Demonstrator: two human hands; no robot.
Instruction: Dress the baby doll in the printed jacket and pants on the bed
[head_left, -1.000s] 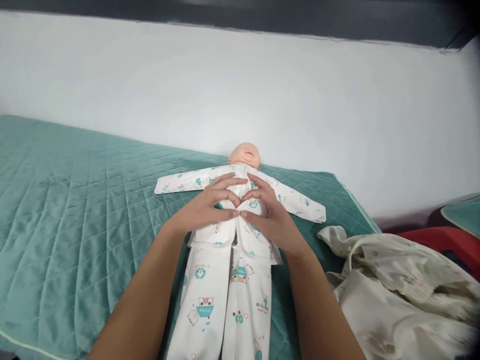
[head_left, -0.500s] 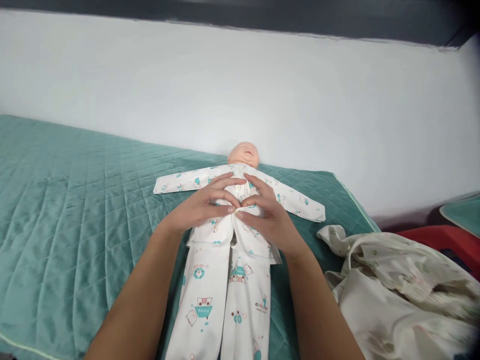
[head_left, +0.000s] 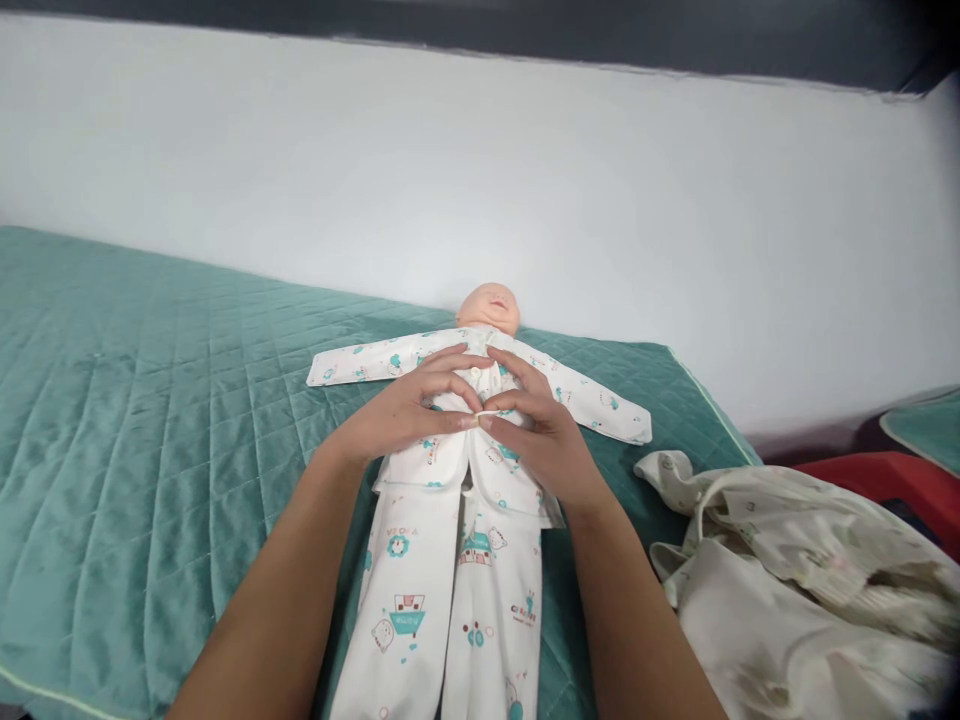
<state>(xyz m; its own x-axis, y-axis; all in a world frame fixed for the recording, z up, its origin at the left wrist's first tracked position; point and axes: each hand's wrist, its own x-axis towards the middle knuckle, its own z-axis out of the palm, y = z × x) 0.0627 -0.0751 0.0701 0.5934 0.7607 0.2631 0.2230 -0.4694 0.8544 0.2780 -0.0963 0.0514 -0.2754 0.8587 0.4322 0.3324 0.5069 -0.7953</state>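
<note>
A baby doll lies on its back, dressed in a white printed pajama top and matching pajama pants. Both sleeves spread out to the sides. At the middle of the top's front, my left hand pinches one edge of the opening between thumb and index finger. My right hand pinches the other edge, and the fingertips of both hands meet there. A button shows higher up the front. Below my fingers the two front edges hang apart. Whatever sits between the fingertips is mostly hidden.
Green quilted bedding lies under the doll, against a white wall. A heap of pale printed cloth lies at the right, close to my right forearm. Behind it is a red object.
Both hands stay at the same spot on the front of the top. The pinched fingertips have shifted very slightly. The doll and the cloth heap have not moved.
</note>
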